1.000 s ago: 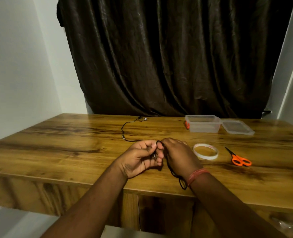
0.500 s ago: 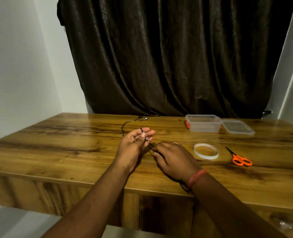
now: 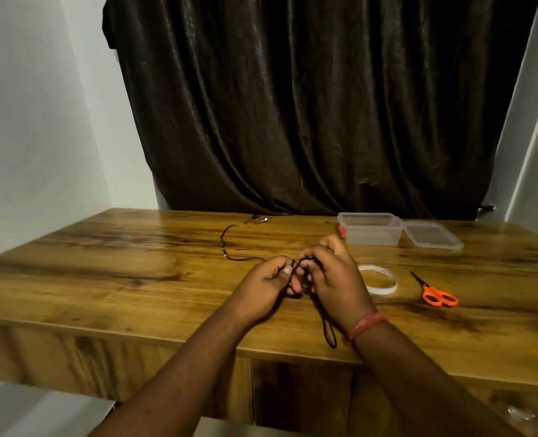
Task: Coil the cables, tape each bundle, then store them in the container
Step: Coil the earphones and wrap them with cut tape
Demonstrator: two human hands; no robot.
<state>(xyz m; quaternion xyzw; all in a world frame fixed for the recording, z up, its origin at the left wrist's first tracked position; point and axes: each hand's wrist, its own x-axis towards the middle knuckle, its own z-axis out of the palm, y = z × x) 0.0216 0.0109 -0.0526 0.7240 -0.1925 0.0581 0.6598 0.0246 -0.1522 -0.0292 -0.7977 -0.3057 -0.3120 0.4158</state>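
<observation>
A thin black cable (image 3: 226,247) runs from the table's far middle toward me and ends in loops between my hands. My left hand (image 3: 261,288) pinches the cable at its fingertips. My right hand (image 3: 334,275) grips the coiled loops, and a loop (image 3: 330,332) hangs below that wrist onto the table. A roll of white tape (image 3: 379,283) lies just right of my right hand. Behind it stands a clear plastic container (image 3: 370,230), lid off.
The container's clear lid (image 3: 433,236) lies beside it on the right. Orange-handled scissors (image 3: 436,293) rest right of the tape. The wooden table (image 3: 104,272) has its front edge near my forearms. A dark curtain hangs behind; a white wall stands on the left.
My left hand has come back from a raised, spread position to meet my right hand. Another turn of cable now sits in the loops held by my right hand.
</observation>
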